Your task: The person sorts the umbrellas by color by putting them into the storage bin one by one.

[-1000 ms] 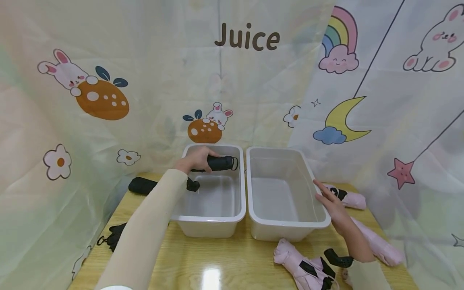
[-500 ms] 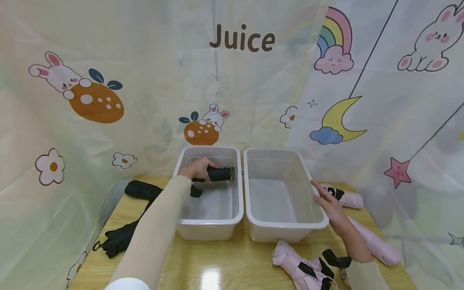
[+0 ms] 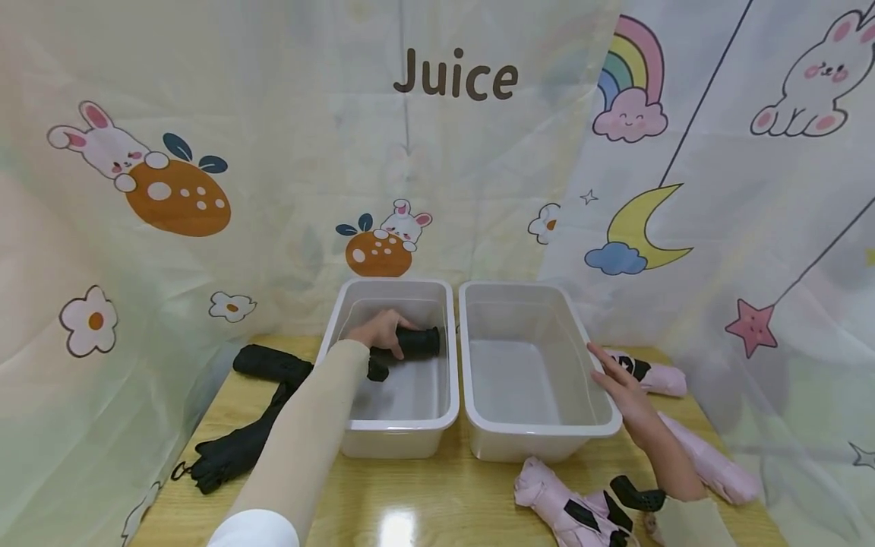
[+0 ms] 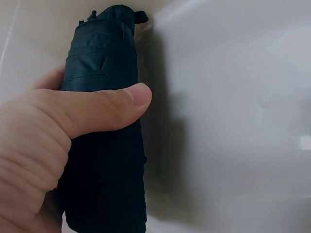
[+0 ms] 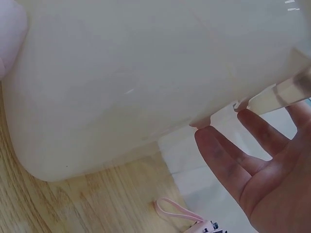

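Note:
A compact folded black umbrella lies along my left hand, which grips it low inside the left white bin. In the left wrist view the thumb wraps across its rolled cloth, close beside the bin's pale inner surface. A short black end shows below the wrist. My right hand touches the outer right rim of the right white bin. Its fingers are extended, fingertips right at the rim's edge in the right wrist view.
More black folded umbrella shapes lie left of the bins, partly behind the left sleeve. Pink folded umbrellas lie on the right: one in front, one beside the right forearm, one behind the hand. A printed curtain hangs behind the wooden table.
My left hand has lowered the black umbrella deeper into the left bin and slightly nearer me. The right hand stays on its bin's rim. The head view has shifted slightly.

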A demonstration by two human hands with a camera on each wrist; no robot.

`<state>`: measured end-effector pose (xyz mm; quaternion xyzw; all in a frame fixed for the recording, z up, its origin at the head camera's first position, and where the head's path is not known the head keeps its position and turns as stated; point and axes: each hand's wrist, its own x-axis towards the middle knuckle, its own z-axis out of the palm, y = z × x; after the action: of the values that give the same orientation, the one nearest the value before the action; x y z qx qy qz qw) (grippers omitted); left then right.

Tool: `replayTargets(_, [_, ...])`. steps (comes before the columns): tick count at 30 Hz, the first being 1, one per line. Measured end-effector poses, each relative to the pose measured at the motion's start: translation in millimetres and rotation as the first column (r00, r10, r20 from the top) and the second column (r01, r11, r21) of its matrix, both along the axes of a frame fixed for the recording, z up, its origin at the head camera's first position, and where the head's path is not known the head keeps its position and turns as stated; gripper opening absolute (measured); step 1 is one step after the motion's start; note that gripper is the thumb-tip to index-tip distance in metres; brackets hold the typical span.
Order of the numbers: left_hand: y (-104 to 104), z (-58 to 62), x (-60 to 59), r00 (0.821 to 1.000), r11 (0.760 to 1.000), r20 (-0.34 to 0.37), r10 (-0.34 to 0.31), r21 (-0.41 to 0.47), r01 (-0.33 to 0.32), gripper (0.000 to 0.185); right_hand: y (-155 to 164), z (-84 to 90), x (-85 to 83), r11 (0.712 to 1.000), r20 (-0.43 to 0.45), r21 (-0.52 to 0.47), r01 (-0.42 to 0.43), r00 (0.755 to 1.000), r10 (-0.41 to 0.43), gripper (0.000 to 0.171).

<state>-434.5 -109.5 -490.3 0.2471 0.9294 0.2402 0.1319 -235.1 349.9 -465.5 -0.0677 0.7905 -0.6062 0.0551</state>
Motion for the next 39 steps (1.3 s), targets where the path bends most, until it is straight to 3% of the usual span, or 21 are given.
replayTargets(10, [2,-10.1,-0.9,0.998,0.999,0.051,0.036,-0.010,-0.035,0.068,-2,-1.4,1.8,1.000,0.005,-0.017,0.026,1.000,-0.025,0.060])
replayTargets(16, [3,-4.3,1.9,0.996,0.998,0.068,0.062,-0.032,-0.060,0.065,-2,-2.4,4.7,0.999,-0.025,-0.026,0.024,0.999,-0.024,0.058])
replayTargets(24, [13,13.2,13.6,0.998,0.996,0.064,0.014,-0.084,-0.008,0.053,-1,-4.4,2.6,1.000,-0.035,-0.017,0.007,0.999,-0.007,0.058])
replayTargets(28, [15,28.9,17.6,0.997,0.984,0.081,-0.010,-0.176,0.024,0.053,0,-3.3,1.9,1.000,-0.037,-0.009,-0.004,0.999,0.004,0.058])
replayTargets(32, [16,55.9,28.4,0.995,0.963,0.092,-0.039,-0.263,0.062,0.053,-1,-3.7,2.5,1.000,-0.028,-0.019,-0.015,0.999,0.015,0.059])
replayTargets(36, [12,91.6,45.5,0.996,0.956,0.066,-0.066,-0.282,0.082,0.050,0,-3.7,3.5,1.000,-0.029,-0.014,-0.012,1.000,0.012,0.059])
replayTargets(39, [4,120.1,57.7,0.997,0.955,-0.015,-0.075,-0.290,0.067,0.045,1,-2.1,3.1,1.000,-0.040,-0.004,-0.006,0.999,0.006,0.059])
